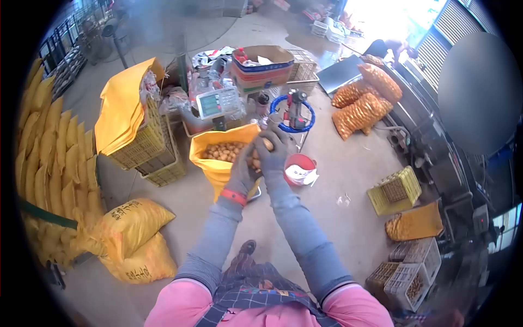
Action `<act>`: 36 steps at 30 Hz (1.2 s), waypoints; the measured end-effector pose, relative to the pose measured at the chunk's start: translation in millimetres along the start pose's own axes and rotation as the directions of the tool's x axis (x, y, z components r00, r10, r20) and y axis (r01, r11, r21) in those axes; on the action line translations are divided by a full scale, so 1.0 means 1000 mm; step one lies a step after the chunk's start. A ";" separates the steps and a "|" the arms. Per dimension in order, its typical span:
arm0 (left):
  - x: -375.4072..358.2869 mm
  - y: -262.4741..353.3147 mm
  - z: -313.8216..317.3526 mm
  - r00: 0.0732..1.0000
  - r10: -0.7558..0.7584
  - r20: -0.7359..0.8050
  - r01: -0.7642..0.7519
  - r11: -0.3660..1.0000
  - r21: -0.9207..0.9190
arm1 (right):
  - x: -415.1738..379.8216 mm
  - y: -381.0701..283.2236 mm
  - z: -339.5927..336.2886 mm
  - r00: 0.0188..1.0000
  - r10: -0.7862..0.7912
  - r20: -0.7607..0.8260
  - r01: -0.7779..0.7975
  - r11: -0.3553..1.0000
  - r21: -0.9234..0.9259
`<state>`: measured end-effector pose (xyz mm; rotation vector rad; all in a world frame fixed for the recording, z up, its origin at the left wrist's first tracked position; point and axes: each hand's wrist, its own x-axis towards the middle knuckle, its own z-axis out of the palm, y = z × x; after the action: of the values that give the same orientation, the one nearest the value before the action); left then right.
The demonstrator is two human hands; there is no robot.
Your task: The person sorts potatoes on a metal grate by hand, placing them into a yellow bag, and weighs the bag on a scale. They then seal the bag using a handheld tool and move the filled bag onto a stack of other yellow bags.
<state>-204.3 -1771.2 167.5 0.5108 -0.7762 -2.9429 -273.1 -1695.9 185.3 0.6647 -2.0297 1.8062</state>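
An open yellow bag, filled with round brown produce like walnuts or small potatoes, stands in front of me below a scale display. Over its right edge, my hands come together in grey gloves. My left hand, with a red band at the wrist, is curled around several of the round brown pieces. My right hand is closed beside it, and one round brown piece shows between its fingers. The gloves partly hide what lies between the palms.
A red bucket with white papers stands at right, near a blue ring-shaped object. Stacked crates under yellow bags and full yellow sacks are at left. Filled orange mesh bags and a yellow crate lie right.
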 end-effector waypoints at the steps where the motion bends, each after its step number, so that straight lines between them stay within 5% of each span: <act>1: 0.027 0.017 -0.030 0.988 0.129 0.087 -0.143 0.973 0.179 | 0.007 0.012 0.031 0.997 0.078 0.023 -0.080 0.995 0.066; 2: 0.051 0.028 -0.060 0.953 0.234 0.194 -0.289 0.895 0.340 | 0.010 0.027 0.051 0.993 0.098 0.072 -0.097 0.995 -0.015; 5: 0.107 0.038 -0.144 0.924 0.226 0.309 -0.328 0.883 0.335 | 0.000 0.078 0.085 0.975 0.161 0.154 -0.111 0.950 -0.292; 6: 0.072 0.057 -0.094 0.994 -0.090 -0.062 0.072 0.964 -0.256 | -0.003 0.094 0.083 0.969 0.194 0.154 -0.135 0.935 -0.329; 7: 0.075 0.049 -0.105 0.993 -0.105 -0.061 0.085 0.959 -0.270 | -0.011 0.099 0.072 0.967 0.204 0.155 -0.140 0.927 -0.347; 8: 0.081 0.033 -0.126 0.982 -0.102 -0.158 0.124 0.983 0.139 | -0.018 0.104 0.058 0.942 0.269 0.201 -0.171 0.899 -0.403; 9: 0.086 0.012 -0.148 0.970 -0.071 -0.231 0.186 0.833 0.522 | -0.025 0.107 0.041 0.910 0.343 0.232 -0.206 0.861 -0.464; 10: 0.084 -0.010 -0.164 0.963 -0.026 -0.268 0.240 0.531 0.812 | -0.030 0.093 0.020 0.860 0.349 0.372 -0.032 0.765 -0.643; 11: 0.078 -0.024 -0.174 0.916 -0.158 -0.370 0.182 0.983 0.030 | -0.038 0.085 0.001 0.860 0.384 0.336 -0.062 0.732 -0.678; 12: 0.069 -0.038 -0.178 0.866 -0.354 -0.352 -0.051 0.638 -0.768 | -0.049 0.078 -0.018 0.816 0.364 0.449 0.097 0.680 -0.727; 13: 0.044 -0.050 -0.170 0.937 -0.195 -0.289 -0.091 0.664 -0.742 | -0.060 0.070 -0.039 0.747 0.361 0.558 0.254 0.621 -0.742; 14: 0.020 -0.056 -0.173 0.976 -0.168 -0.138 -0.018 0.569 -0.822 | -0.071 0.062 -0.060 0.718 0.419 0.556 0.258 0.582 -0.771; 16: -0.022 -0.087 -0.187 0.970 -0.212 -0.120 0.011 0.532 -0.847 | -0.094 0.054 -0.104 0.698 0.506 0.507 0.218 0.525 -0.823; 18: -0.068 -0.120 -0.198 0.895 -0.381 -0.231 0.126 0.712 -0.690 | -0.118 0.042 -0.146 0.671 0.578 0.465 0.224 0.440 -0.870; 20: -0.107 -0.141 -0.209 0.676 -0.640 -0.365 0.275 0.679 -0.680 | -0.141 0.030 -0.185 0.665 0.642 0.382 0.146 0.390 -0.909; 21: -0.120 -0.193 -0.306 0.864 -0.486 -0.130 0.478 0.874 -0.092 | -0.152 0.025 -0.206 0.648 0.676 0.352 0.117 0.368 -0.922; 22: -0.132 -0.239 -0.387 0.953 -0.277 0.120 0.186 0.851 0.490 | -0.165 0.024 -0.226 0.667 0.686 0.289 0.072 0.327 -0.942; 23: -0.130 -0.237 -0.389 0.908 -0.419 0.024 0.420 0.907 -0.020 | -0.180 0.025 -0.243 0.661 0.708 0.248 -0.018 0.345 -0.938; 24: -0.131 -0.231 -0.375 0.804 -0.595 -0.007 0.500 0.682 -0.533 | -0.198 0.026 -0.263 0.651 0.729 0.210 -0.104 0.359 -0.927; 25: -0.124 -0.215 -0.324 0.625 -0.708 -0.328 0.427 0.662 -0.616 | -0.220 0.027 -0.281 0.641 0.753 0.152 -0.190 0.348 -0.918; 31: -0.037 -0.268 -0.186 0.636 -0.663 -0.394 0.571 0.748 -0.337 | -0.355 0.015 -0.403 0.553 0.809 -0.201 -0.604 0.223 -0.765; 33: -0.034 -0.324 -0.118 0.656 -0.671 -0.346 0.652 0.734 -0.188 | -0.413 -0.012 -0.455 0.427 0.824 -0.373 -0.809 0.163 -0.564; 36: -0.071 -0.432 -0.036 0.547 -0.817 -0.179 0.829 0.559 -0.014 | -0.581 0.006 -0.548 0.461 0.603 -0.651 -0.869 0.158 -0.469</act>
<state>-112.0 -1401.8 -51.5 1.4951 -0.7653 -3.6090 177.6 -1085.1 -62.9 -1.0891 -2.7468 0.9120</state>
